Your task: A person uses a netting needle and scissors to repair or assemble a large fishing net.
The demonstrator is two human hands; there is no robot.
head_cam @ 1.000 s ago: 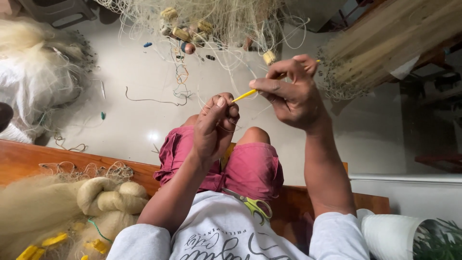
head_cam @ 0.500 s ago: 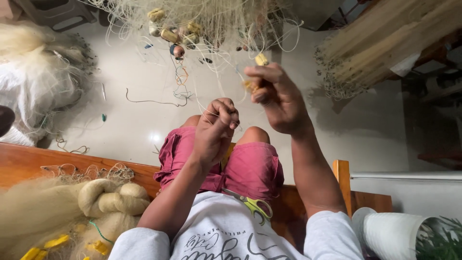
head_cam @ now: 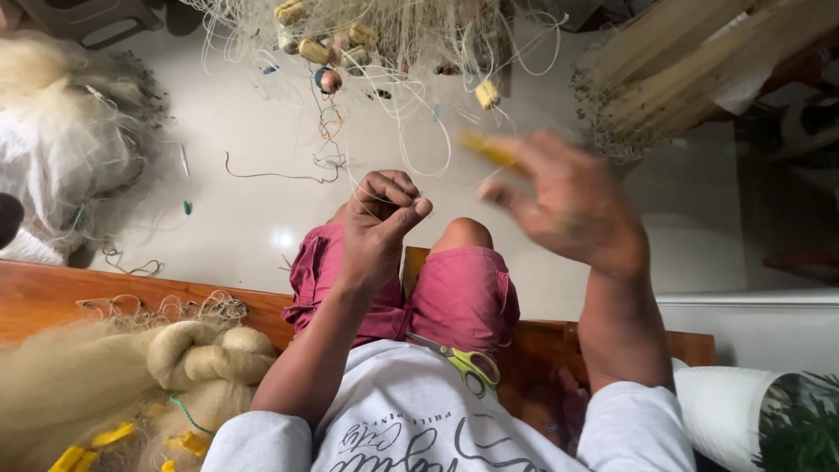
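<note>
Left hand pinched shut on thin line from the net hanging ahead – right hand blurred, gripping a yellow needle just beside it. Scissors resting in lap, net pile at left.

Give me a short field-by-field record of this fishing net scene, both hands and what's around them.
left hand: closed, pinching thin net line
right hand: raised, blurred, holding a yellow netting needle
net: pale mesh with small floats, hanging ahead
scissors: yellow-green handles, lying on the lap
bench: wooden, bearing a knotted net bundle
floor: white, loose cord
</note>
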